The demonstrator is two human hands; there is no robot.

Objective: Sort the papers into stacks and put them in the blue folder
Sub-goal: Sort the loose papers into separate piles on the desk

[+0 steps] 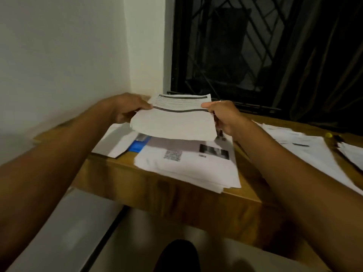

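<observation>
Nearest the lens, two bare forearms reaching over the wooden tabletop (176,195). On the near edge, a thick paper stack (188,167) overhanging slightly. Toward the right edge, another spread of papers (306,152). Held above the stack, a printed sheaf (174,118), left hand (127,108) pinching its left side, right hand (224,116) pinching its right. Blue folder (137,147) mostly buried under papers near the left edge. Small yellow object (328,135) at far right, blurred.

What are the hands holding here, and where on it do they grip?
A sheaf of printed papers, lifted above the desk: the left hand pinches its left edge, the right hand its right edge, both near the dark printed band.
</observation>
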